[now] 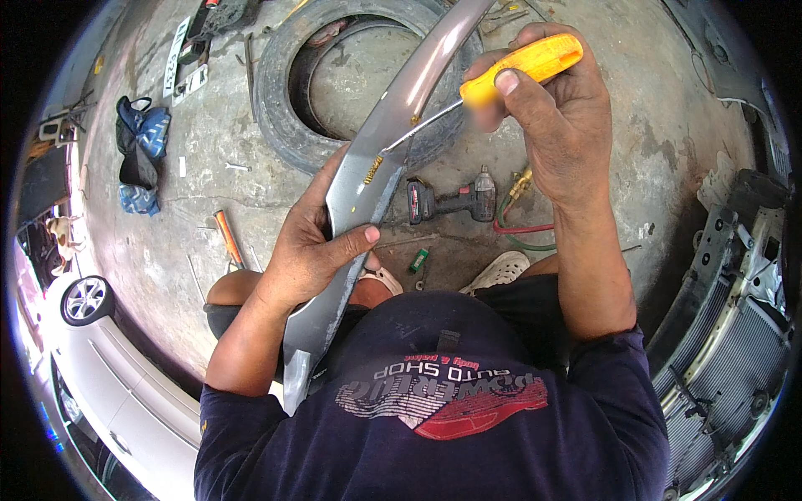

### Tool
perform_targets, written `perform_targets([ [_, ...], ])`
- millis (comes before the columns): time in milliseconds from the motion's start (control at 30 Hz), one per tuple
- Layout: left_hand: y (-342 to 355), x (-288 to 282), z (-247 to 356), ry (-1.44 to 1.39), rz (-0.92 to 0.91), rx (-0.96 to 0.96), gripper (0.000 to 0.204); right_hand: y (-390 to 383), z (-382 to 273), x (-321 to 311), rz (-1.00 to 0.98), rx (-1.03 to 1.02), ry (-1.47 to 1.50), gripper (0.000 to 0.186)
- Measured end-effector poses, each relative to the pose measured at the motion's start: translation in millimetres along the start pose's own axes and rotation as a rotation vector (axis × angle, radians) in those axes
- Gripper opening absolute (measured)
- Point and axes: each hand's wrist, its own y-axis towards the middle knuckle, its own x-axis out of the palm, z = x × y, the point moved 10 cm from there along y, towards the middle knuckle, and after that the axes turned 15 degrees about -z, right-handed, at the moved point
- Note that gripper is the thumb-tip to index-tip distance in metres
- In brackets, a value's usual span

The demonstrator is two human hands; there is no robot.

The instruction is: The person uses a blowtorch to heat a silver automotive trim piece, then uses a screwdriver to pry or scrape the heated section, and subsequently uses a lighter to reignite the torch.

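Note:
A long, curved grey car trim panel (355,179) slants up and away across my lap. My left hand (313,255) is closed round its near part, thumb on the upper face, fingers mostly hidden beneath. My right hand (555,121) grips a screwdriver (530,67) by its thick yellow handle. The screwdriver's thin metal shaft points down to the left, its tip at the panel's surface. There, a short row of gold-brown marks (373,170) runs along the panel; whether the tip touches them, I cannot tell.
Beyond the panel a tyre (280,92) lies on the concrete floor. A cordless impact wrench (451,200), a hose fitting (520,184) and an orange-handled tool (227,238) lie nearby. A blue-black bag (142,138) is further left. Car front parts (718,275) stand right, a white car (125,392) left.

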Motion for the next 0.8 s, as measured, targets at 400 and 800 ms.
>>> perform_targets([
  [400, -2, -4, -1, -0.008, 0.034, 0.015, 0.090, 1, -7, -10, 0.031, -0.049, 0.103, 0.035],
  [800, -4, -2, -1, 0.014, 0.020, -0.008, 0.090, 0, -4, -3, 0.016, -0.021, 0.060, 0.033],
])
